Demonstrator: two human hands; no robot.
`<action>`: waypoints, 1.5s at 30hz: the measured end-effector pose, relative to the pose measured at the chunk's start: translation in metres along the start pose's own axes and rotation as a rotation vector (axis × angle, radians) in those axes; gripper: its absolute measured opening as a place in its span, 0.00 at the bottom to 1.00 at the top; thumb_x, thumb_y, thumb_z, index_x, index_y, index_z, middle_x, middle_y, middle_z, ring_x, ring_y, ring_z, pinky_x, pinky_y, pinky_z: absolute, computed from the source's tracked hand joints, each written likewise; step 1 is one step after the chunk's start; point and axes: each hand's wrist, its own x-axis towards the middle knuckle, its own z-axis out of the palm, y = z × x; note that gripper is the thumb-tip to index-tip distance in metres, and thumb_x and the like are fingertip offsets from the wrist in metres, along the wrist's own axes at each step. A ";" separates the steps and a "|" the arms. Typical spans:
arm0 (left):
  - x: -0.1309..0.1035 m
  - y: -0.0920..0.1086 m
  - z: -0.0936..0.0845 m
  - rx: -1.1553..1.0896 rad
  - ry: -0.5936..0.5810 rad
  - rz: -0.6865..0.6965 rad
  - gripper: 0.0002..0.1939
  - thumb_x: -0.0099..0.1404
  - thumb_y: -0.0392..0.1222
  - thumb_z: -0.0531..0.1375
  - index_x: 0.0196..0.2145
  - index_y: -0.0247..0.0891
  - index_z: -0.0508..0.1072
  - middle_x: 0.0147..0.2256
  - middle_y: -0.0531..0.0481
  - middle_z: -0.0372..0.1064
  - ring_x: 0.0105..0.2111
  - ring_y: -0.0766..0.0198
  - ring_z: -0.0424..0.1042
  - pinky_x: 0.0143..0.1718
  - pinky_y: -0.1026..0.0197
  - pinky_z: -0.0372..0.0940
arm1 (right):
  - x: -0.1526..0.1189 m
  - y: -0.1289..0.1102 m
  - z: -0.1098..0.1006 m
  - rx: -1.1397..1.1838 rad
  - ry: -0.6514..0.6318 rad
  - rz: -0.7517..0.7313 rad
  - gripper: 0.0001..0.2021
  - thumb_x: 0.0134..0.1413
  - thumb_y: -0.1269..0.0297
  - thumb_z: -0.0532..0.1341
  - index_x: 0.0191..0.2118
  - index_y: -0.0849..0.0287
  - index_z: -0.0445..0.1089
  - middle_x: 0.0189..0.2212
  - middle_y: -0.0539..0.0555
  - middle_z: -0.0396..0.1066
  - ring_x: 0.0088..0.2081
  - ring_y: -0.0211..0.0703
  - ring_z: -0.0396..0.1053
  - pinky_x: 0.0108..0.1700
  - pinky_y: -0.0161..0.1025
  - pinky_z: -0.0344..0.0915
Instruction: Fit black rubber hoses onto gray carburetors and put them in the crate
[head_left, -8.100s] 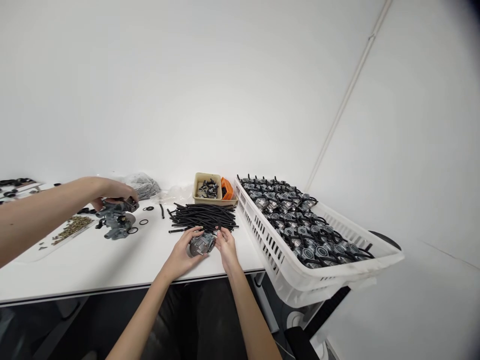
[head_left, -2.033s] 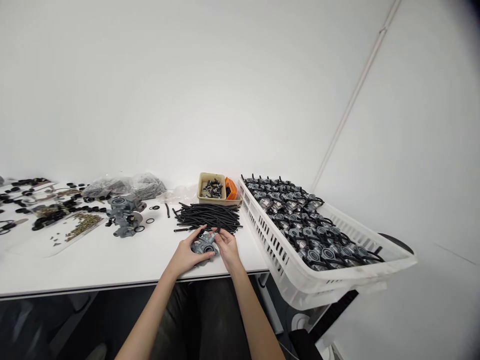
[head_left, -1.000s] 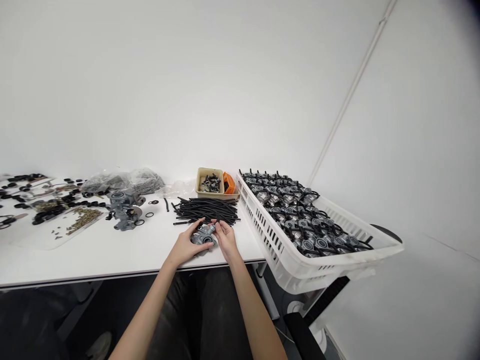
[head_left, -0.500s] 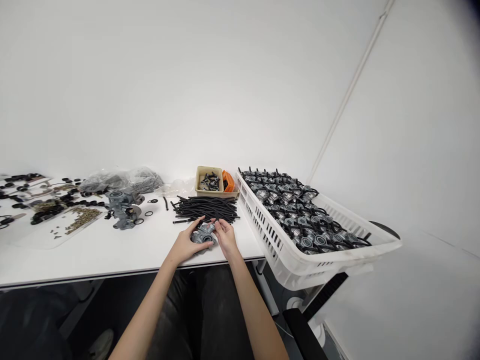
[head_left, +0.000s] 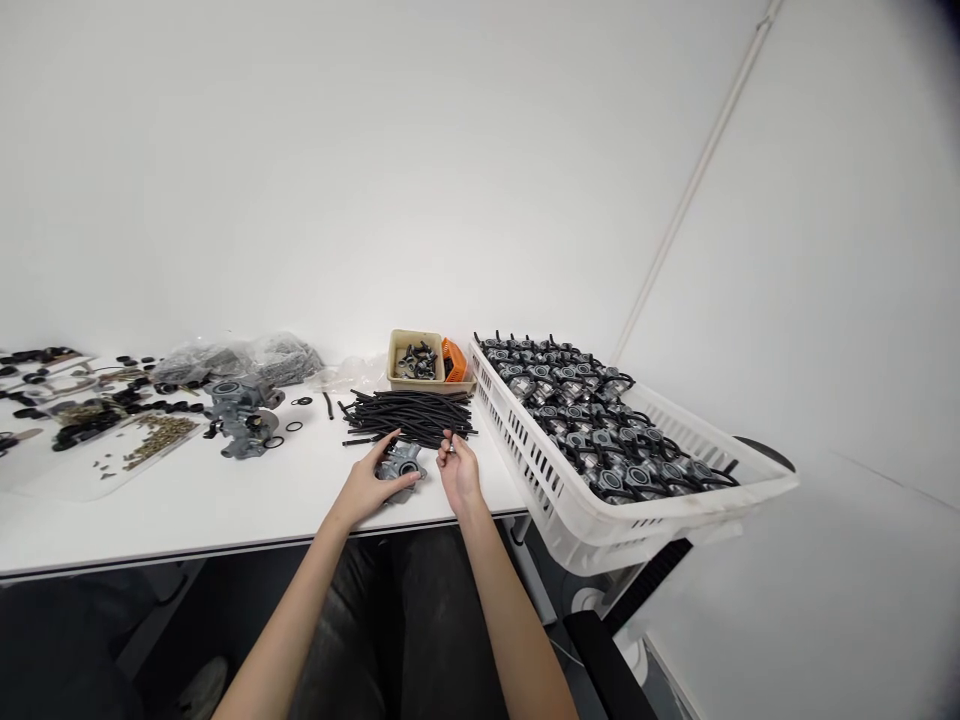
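A grey metal carburetor (head_left: 400, 463) rests on the white table near its front edge. My left hand (head_left: 367, 487) grips it from the left, thumb in front and fingers behind. My right hand (head_left: 458, 473) is held apart from it, just to the right, with fingertips pinched together. Something small and pale shows at those fingertips, too tiny to name. Right behind both hands lies a pile of black rubber hoses (head_left: 409, 412).
To the right stands a white crate (head_left: 555, 500) filled with rows of carburetors with black hoses. Behind the hoses are a tan tray (head_left: 393, 372) of small parts and an orange basket (head_left: 454, 358). Stacked carburetors (head_left: 244, 415), rubber rings (head_left: 294, 427) and brass pieces (head_left: 161, 437) lie left.
My right hand has come away from the carburetor to the right, its fingers now curled into a pinch. My left hand keeps its hold. The view has shifted slightly.
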 end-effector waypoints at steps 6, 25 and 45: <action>0.000 -0.001 0.000 0.013 0.016 -0.003 0.44 0.52 0.57 0.67 0.62 0.41 0.61 0.57 0.42 0.67 0.55 0.50 0.67 0.57 0.49 0.59 | -0.002 -0.002 0.002 -0.014 -0.038 0.087 0.09 0.47 0.59 0.64 0.31 0.61 0.70 0.17 0.42 0.54 0.16 0.29 0.46 0.18 0.31 0.46; 0.012 -0.018 0.006 0.117 0.171 -0.023 0.37 0.57 0.62 0.61 0.56 0.33 0.68 0.56 0.35 0.67 0.57 0.44 0.63 0.58 0.46 0.55 | -0.005 0.001 0.003 -0.072 -0.082 0.069 0.13 0.41 0.59 0.69 0.28 0.57 0.65 0.22 0.47 0.65 0.21 0.33 0.58 0.23 0.33 0.53; -0.039 0.070 0.020 0.913 0.283 0.817 0.10 0.70 0.36 0.53 0.31 0.36 0.70 0.28 0.50 0.71 0.30 0.59 0.70 0.40 0.53 0.58 | -0.056 -0.015 0.014 -0.470 -0.252 -0.142 0.20 0.55 0.42 0.58 0.33 0.56 0.69 0.19 0.45 0.58 0.19 0.34 0.51 0.20 0.31 0.48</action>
